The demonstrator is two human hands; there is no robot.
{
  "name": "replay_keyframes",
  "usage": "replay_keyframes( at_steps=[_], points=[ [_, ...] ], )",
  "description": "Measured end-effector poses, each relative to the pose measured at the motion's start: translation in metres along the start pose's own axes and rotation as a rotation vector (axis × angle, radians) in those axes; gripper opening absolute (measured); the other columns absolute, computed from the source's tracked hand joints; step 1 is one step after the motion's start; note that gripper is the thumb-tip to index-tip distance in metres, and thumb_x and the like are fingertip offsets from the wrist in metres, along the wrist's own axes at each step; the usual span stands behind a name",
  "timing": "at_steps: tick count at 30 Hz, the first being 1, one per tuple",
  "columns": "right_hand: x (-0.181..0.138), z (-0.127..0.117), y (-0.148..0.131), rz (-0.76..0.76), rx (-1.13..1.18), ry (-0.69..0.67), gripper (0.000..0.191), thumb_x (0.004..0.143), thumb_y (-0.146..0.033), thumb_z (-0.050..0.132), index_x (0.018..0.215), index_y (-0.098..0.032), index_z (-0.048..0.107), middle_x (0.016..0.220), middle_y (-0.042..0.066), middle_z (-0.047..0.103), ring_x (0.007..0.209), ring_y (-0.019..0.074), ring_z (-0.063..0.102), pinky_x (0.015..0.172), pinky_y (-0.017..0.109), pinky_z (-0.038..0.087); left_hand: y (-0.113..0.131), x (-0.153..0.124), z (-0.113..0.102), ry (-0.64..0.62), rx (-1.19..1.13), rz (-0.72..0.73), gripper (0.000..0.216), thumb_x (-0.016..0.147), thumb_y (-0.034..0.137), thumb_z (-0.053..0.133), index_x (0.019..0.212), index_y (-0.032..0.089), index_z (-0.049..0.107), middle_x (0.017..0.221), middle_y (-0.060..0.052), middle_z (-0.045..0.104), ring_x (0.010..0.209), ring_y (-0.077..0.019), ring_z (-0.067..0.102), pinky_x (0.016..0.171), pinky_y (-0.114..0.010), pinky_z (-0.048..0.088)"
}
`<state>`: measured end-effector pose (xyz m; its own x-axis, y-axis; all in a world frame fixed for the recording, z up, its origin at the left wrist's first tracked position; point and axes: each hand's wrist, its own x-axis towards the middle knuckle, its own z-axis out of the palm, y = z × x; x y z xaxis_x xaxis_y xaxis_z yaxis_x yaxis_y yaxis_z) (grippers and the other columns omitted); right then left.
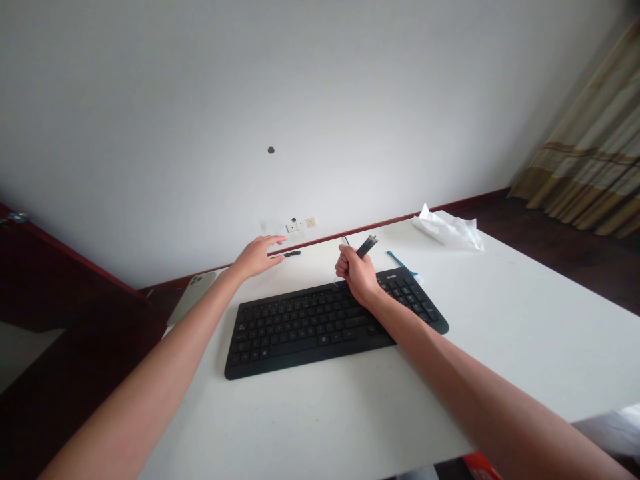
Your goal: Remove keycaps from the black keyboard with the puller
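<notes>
My right hand [356, 270] is a closed fist above the upper right part of the black keyboard [310, 327]. It grips dark pen-like sticks [369, 245], whose ends poke out at the top; their exact kind I cannot make out. A thin dark tip also shows above the fingers. My left hand [257, 257] hovers over the far left of the table, fingers apart and holding nothing. Just beyond its fingertips lies a small black segmented piece [293, 254].
On the white table [500, 333] are a phone [193, 297] at the left edge, a thin blue stick [400, 262] behind the keyboard and a crumpled white plastic bag [450, 232] at the far right. A wall with sockets [301, 225] stands behind.
</notes>
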<state>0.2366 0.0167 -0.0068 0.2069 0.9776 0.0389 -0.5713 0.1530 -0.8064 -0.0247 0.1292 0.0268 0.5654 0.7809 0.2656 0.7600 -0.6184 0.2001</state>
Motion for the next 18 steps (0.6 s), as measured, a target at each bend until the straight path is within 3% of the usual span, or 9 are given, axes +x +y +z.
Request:
replay_keyframes(
  at_steps=[5, 9, 14, 18],
  points=[
    [0.001, -0.001, 0.000, 0.009, -0.014, 0.002, 0.047, 0.083, -0.034, 0.071, 0.058, -0.023, 0.033, 0.055, -0.006, 0.031, 0.050, 0.0086, 0.030, 0.045, 0.027, 0.023, -0.001, -0.077, -0.016, 0.263, -0.247, -0.236, 0.043, 0.091, 0.042, 0.061, 0.130, 0.025, 0.065, 0.126, -0.006, 0.072, 0.112, -0.0229, 0.067, 0.102, -0.041, 0.052],
    [0.001, -0.001, 0.000, 0.010, -0.002, -0.001, 0.046, 0.082, -0.034, 0.073, 0.059, -0.023, 0.036, 0.055, -0.006, 0.032, 0.050, 0.0086, 0.031, 0.044, 0.026, 0.025, 0.046, -0.117, -0.017, 0.310, -0.316, -0.258, 0.030, 0.093, 0.038, 0.061, 0.119, 0.026, 0.070, 0.125, -0.004, 0.072, 0.112, -0.0224, 0.067, 0.102, -0.041, 0.053],
    [0.003, -0.003, -0.006, 0.048, 0.052, 0.003, 0.047, 0.080, -0.033, 0.078, 0.061, -0.022, 0.037, 0.059, -0.006, 0.032, 0.051, 0.0085, 0.032, 0.043, 0.024, 0.027, 0.120, -0.100, 0.002, 0.224, -0.318, -0.135, 0.027, 0.094, 0.031, 0.062, 0.118, 0.026, 0.072, 0.122, -0.006, 0.071, 0.118, -0.0237, 0.064, 0.108, -0.042, 0.050],
    [0.010, -0.010, -0.022, 0.046, 0.141, 0.012, 0.049, 0.080, -0.031, 0.079, 0.062, -0.022, 0.035, 0.058, -0.008, 0.028, 0.050, 0.0078, 0.029, 0.042, 0.022, 0.030, 0.146, -0.069, 0.032, 0.090, -0.421, -0.129, 0.038, 0.092, 0.036, 0.067, 0.127, 0.019, 0.069, 0.128, -0.011, 0.067, 0.119, -0.0258, 0.064, 0.109, -0.040, 0.050]
  ],
)
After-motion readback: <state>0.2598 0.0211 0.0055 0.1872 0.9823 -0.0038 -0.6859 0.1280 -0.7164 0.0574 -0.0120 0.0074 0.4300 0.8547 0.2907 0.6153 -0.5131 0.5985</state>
